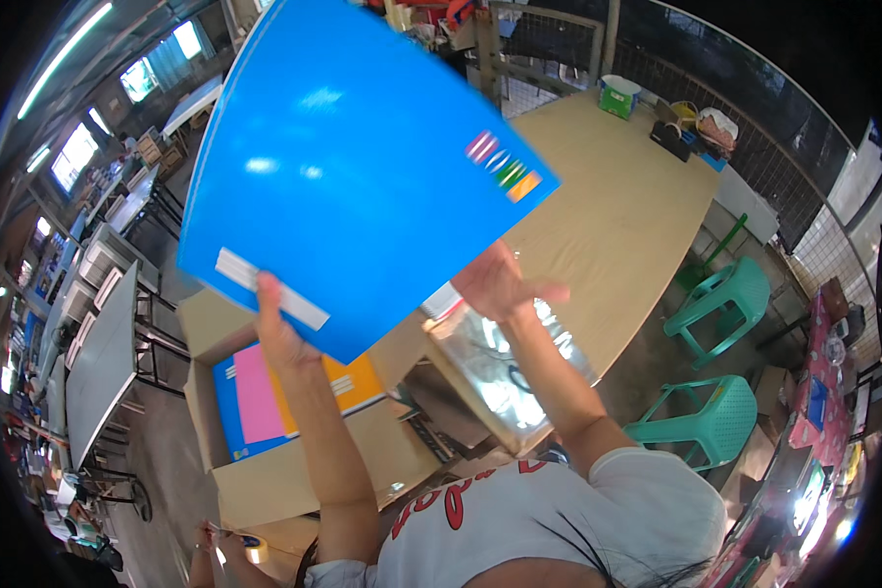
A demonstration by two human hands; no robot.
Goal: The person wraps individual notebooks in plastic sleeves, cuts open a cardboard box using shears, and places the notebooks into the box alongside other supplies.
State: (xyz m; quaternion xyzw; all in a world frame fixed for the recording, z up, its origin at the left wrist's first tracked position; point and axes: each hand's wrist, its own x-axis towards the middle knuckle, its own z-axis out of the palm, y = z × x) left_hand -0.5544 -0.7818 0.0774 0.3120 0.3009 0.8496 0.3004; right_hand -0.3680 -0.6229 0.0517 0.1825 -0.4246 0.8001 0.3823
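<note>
A large glossy blue notebook (353, 186) is raised in front of me, tilted, with a white label strip and small coloured blocks on its cover. My left hand (282, 328) grips its lower left edge, thumb lying on the cover by the label. Beside the lower right edge is my right hand (503, 284), thumb spread wide; its other fingers are partly hidden by the notebook. Below my left hand, an opened cardboard box (314, 490) contains blue, pink (258, 392) and orange (355, 384) covers of similar look.
A long tan table (608, 225) stretches ahead, with a green tub (618, 96) at its far end. A shiny plastic-wrapped stack (505, 367) lies under my right forearm. Green stools (706, 421) stand at right. Another person's hand (227, 546) is at lower left near a tape roll (255, 547).
</note>
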